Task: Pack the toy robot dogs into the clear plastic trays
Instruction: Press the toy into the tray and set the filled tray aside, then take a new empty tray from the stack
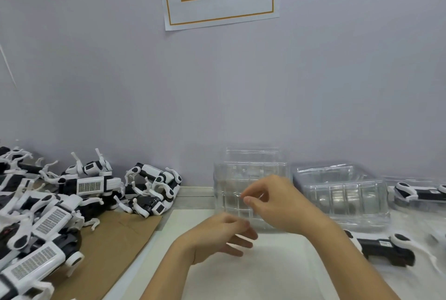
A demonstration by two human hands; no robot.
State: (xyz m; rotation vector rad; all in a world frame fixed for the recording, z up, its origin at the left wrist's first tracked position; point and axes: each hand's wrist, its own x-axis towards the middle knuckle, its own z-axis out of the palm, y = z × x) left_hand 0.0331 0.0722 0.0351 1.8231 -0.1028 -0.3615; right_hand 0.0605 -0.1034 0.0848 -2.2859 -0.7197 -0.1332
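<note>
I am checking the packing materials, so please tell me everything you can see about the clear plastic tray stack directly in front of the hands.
The stack of clear, ribbed plastic trays looks like thin, glossy moulded plastic with a grid of ridges. It stands upright on the white table, close to the wall, left of a second clear tray stack. No toy dog shows inside it. The right hand pinches its near edge between thumb and forefinger; the left hand is blurred just below it, contact unclear.

Even, soft, bright light; faint shadows; left hand (218, 237) motion-blurred; wide-angle bending at edges.
</note>
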